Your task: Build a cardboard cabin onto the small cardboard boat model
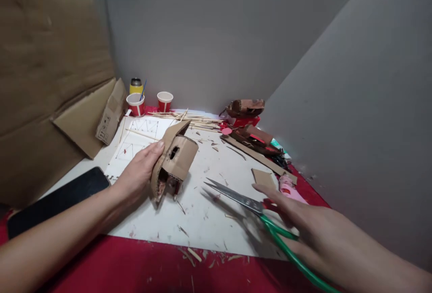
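Observation:
A folded cardboard piece point(182, 155) with a dark hole in its side is gripped by my left hand point(143, 171), tilted above the white sheet. Its lower end is open and shows a reddish inside. My right hand point(300, 225) has its fingers around the green handles of the scissors point(248, 200), whose blades point left toward the cardboard without touching it. The blades are slightly parted. Beyond my right fingertips lies a small square of cardboard point(263, 178).
Thin wooden sticks point(202, 121), two paper cups point(164, 101), a yellow bottle point(136, 87) and brown cardboard parts point(249, 108) stand or lie at the back. A phone point(60, 198) and large cardboard point(47, 59) are left; scraps litter the sheet point(151, 225).

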A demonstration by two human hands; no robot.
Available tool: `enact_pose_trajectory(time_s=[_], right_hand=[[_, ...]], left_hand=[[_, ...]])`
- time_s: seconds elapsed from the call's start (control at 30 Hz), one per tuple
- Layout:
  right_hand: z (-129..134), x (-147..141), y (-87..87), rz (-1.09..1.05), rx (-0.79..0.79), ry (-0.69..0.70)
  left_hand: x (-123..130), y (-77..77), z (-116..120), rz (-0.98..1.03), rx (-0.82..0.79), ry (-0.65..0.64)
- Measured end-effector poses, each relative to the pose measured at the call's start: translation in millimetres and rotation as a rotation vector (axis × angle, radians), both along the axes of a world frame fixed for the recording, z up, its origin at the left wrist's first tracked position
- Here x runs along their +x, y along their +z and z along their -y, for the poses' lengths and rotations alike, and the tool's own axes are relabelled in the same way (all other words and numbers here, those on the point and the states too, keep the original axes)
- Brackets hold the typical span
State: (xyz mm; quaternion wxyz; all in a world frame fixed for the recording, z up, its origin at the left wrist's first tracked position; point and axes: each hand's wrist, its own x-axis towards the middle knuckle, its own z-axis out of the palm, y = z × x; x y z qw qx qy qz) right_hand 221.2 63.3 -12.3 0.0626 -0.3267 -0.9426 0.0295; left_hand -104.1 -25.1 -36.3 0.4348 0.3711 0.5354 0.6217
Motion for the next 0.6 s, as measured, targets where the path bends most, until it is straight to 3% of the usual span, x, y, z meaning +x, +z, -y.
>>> enact_pose_trajectory(time_s=[0.13, 0.23, 0.37, 0.47, 0.53, 0.6], right_hand=[[-22.0, -20.4, -33.3, 0.074, 0.013, 0.012], [-30.6, -28.0, -43.9, 0.057, 0.011, 0.039], [-13.6, -40.4, -20.0, -0.352, 0.023, 0.147], [21.3, -58.8, 10.6, -0.704, -0.267, 0.276], [45.0, -72.7, 24.4, -0.798, -0.490, 0.392], [62.4, -83.9, 29.3, -0.823, -0.617, 0.482]], left_hand=[[11.6, 0.8, 2.9, 0.050, 0.046, 0.063], [19.1, 5.2, 4.9, 0.038, 0.044, 0.080], [30.5, 14.1, 7.4, -0.086, 0.016, 0.151], [44.8, 24.7, 10.9, -0.179, 0.013, 0.206], [57.7, 34.0, 15.2, -0.236, 0.043, 0.234], [72.2, 43.2, 21.2, -0.272, 0.080, 0.235]])
